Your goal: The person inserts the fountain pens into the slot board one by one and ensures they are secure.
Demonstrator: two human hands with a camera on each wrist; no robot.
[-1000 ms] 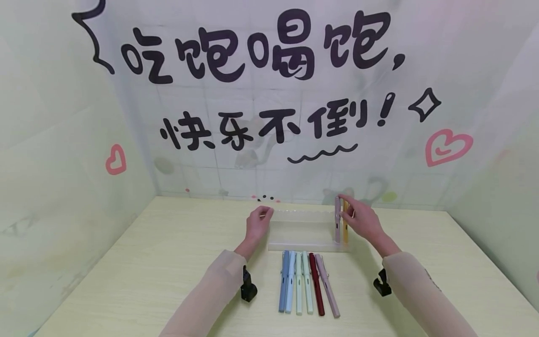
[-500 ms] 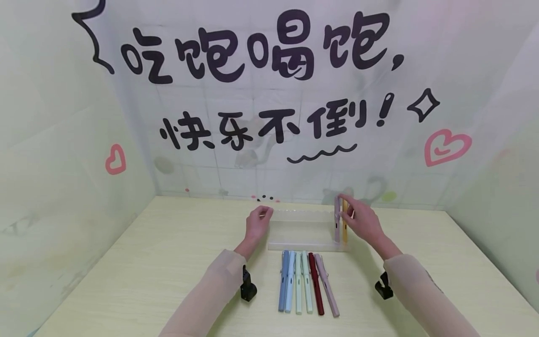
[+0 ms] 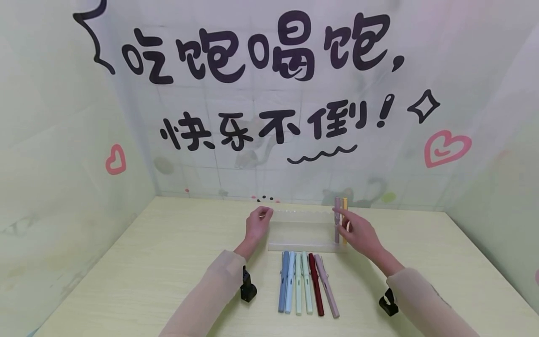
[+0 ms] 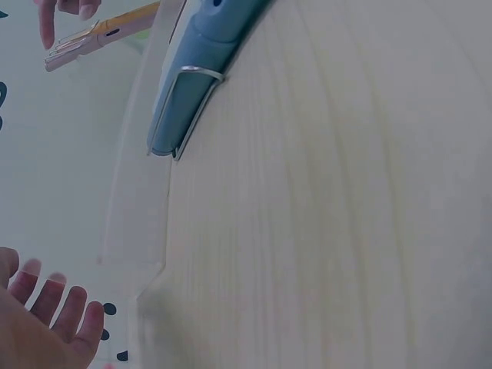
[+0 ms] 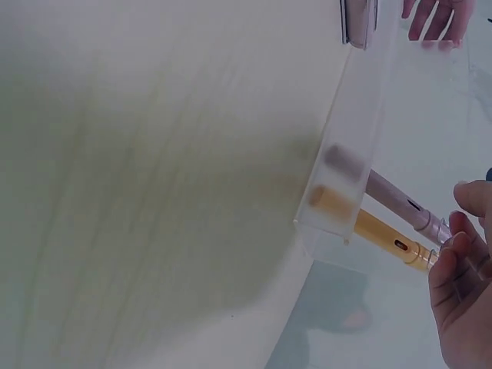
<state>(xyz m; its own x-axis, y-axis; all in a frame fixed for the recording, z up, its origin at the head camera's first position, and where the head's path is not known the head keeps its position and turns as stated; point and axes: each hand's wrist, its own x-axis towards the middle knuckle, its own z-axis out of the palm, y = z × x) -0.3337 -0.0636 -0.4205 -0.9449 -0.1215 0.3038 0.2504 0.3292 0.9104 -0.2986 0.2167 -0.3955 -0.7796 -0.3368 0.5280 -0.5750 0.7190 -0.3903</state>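
Observation:
A clear pen rack (image 3: 305, 246) stands toward the back of the table. My left hand (image 3: 258, 225) pinches its left end, fingertips showing through the clear plastic in the left wrist view. At the right end of the rack two capped pens stand upright side by side, a light purple pen (image 5: 393, 195) and a yellow pen (image 5: 382, 236). My right hand (image 3: 363, 235) is beside them, its index finger extended across the purple pen's cap in the head view. In the left wrist view that finger shows apart from the cap ends.
Several pens lie in a row before the rack: a blue pen (image 3: 283, 285), a light blue pen (image 3: 289, 285), two pale green ones, a dark red pen (image 3: 316, 285) and another light purple pen (image 3: 328, 290). A printed curtain (image 3: 236, 178) closes off the back.
My right hand has slid down and slightly toward me from the tops of the upright pens, uncovering the yellow cap. My left hand and the lying pens have not moved.

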